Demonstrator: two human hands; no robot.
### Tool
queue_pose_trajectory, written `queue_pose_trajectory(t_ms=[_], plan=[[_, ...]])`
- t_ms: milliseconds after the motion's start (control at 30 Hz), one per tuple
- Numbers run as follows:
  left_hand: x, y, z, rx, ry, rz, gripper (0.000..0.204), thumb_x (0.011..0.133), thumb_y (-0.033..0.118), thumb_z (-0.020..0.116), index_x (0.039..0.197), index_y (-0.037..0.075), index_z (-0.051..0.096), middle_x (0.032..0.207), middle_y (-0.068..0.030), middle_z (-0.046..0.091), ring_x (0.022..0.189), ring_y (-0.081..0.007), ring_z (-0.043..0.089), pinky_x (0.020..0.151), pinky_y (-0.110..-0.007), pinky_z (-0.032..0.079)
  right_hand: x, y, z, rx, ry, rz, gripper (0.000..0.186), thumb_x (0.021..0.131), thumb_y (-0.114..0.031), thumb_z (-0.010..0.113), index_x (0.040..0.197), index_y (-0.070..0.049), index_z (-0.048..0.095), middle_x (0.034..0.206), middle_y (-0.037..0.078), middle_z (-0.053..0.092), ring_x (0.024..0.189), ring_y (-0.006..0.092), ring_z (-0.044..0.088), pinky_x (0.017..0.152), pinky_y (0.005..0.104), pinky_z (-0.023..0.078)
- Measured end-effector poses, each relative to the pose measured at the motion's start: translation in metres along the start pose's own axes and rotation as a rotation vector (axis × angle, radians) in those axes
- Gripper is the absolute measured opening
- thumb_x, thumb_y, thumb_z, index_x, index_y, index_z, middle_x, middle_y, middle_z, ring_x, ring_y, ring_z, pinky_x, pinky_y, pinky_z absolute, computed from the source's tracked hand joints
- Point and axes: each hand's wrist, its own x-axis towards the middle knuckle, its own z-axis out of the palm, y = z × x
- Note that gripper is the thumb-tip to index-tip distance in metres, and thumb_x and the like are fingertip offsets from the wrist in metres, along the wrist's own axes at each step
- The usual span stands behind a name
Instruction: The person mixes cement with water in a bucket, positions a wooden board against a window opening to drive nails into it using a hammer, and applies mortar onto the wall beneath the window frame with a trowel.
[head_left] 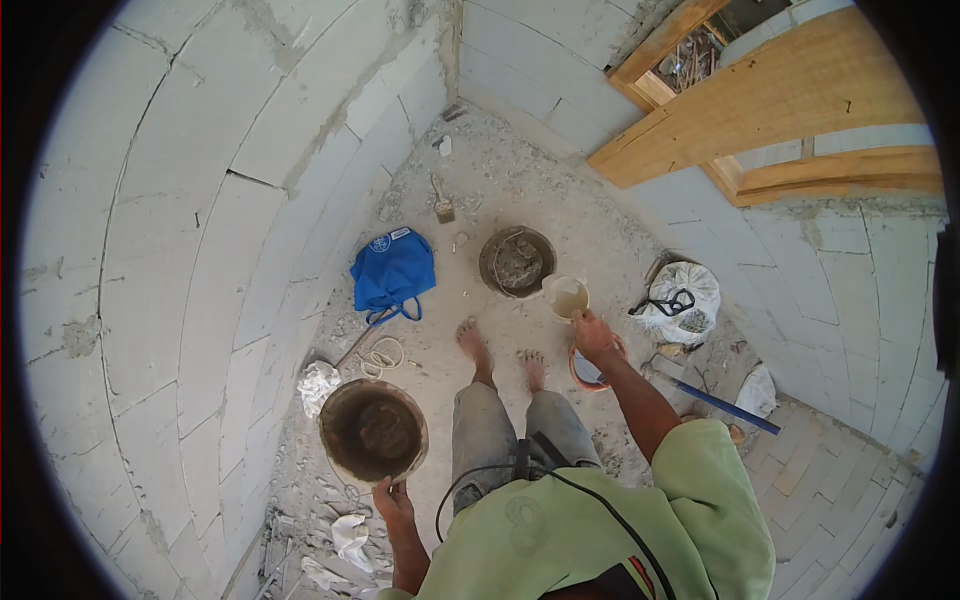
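Note:
My left hand (394, 502) grips the near rim of a large dirty bucket (345, 425), which tips so that its inside faces up to me. A brown lump of mortar (388, 430) lies at its bottom. In my right hand (594, 335) is a small cream-coloured dipper (568, 296), held by its near side. The dipper is beside the right rim of a second bucket (487, 268), filled with wet grey mortar (520, 262). Partly under my right forearm stands an orange-rimmed pail (574, 370) with pale liquid-like contents.
A blue cloth bag (394, 270) and a brush (443, 208) lie on the left. On the right are a white sack (690, 300), a blue-handled tool (725, 405) and a wooden plank (750, 95) leaning by a window frame. Block walls (200, 250) enclose the rubble-strewn floor.

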Motion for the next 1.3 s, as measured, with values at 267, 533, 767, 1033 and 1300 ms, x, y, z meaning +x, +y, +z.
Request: queue_pose_trajectory(t_ms=[267,533,767,1033,1300], plan=[[0.025,0.014,0.008,0.008,-0.045,-0.012,0.044,0.075,-0.003,0.057,0.118,0.000,0.048,0.116,-0.0124,0.055,0.108,-0.0279,0.057,0.098,-0.043,0.048,0.001,-0.005,0.009,-0.018,0.051,0.054,0.030,0.078,-0.007,0.059,0.106,-0.004,0.049,0.100,0.021,0.059,0.079,0.0419,0.064,0.069,0.0505,0.053],[0.030,0.003,0.011,0.034,-0.025,-0.084,0.047,0.075,-0.003,0.055,0.122,0.001,0.047,0.118,-0.0132,0.054,0.109,-0.0284,0.056,0.099,-0.043,0.048,-0.035,-0.011,0.007,0.159,0.353,0.020,0.011,0.082,-0.006,0.056,0.093,-0.003,0.052,0.094,0.021,0.058,0.077,0.0426,0.060,0.062,0.0485,0.049],[0.034,-0.004,0.018,0.085,-0.112,-0.093,0.049,0.077,-0.003,0.055,0.125,0.001,0.046,0.120,-0.0128,0.054,0.111,-0.0283,0.056,0.100,-0.042,0.047,-0.081,0.001,0.016,0.361,0.558,0.167,0.012,0.086,-0.004,0.055,0.097,0.001,0.056,0.089,0.021,0.059,0.079,0.0412,0.059,0.067,0.0459,0.048],[0.036,-0.014,0.029,0.177,-0.112,-0.107,0.049,0.077,-0.004,0.056,0.124,0.001,0.046,0.121,-0.0137,0.053,0.111,-0.0285,0.056,0.100,-0.042,0.048,-0.138,0.023,0.032,0.413,0.595,0.291,0.014,0.088,-0.004,0.055,0.101,0.000,0.057,0.093,0.022,0.060,0.080,0.0423,0.059,0.066,0.0464,0.048],[0.034,-0.045,0.027,0.151,-0.203,-0.053,0.051,0.074,-0.005,0.053,0.124,-0.004,0.044,0.122,-0.0167,0.052,0.112,-0.0315,0.055,0.100,-0.043,0.048,-0.171,0.043,0.060,0.495,0.548,0.317,0.014,0.088,-0.005,0.055,0.102,-0.003,0.055,0.093,0.021,0.056,0.082,0.0429,0.058,0.068,0.0487,0.048]])
